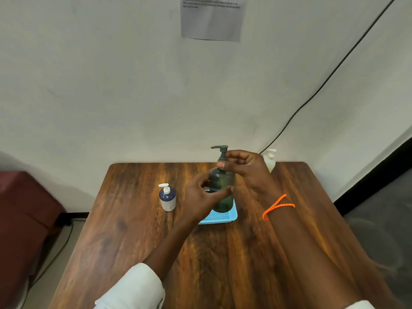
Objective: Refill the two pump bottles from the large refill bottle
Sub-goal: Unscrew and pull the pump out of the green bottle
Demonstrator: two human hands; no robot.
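Observation:
A dark green pump bottle [223, 188] stands upright on a light blue tray [219, 217] in the middle of the wooden table [133, 230]. My left hand [200, 197] wraps around the bottle's body. My right hand [245, 168] grips the neck just under the pump head, which points left. A small pump bottle [167, 198] with a dark blue top, white base and white pump stands alone to the left. A cream-white pump bottle [270, 160] stands at the table's back edge, partly hidden behind my right hand.
The table's back edge meets a pale wall with a taped sheet of paper [211, 18] and a black cable [323, 85] running down it. A dark red seat [24, 219] is on the left. Grey floor [383, 219] lies to the right.

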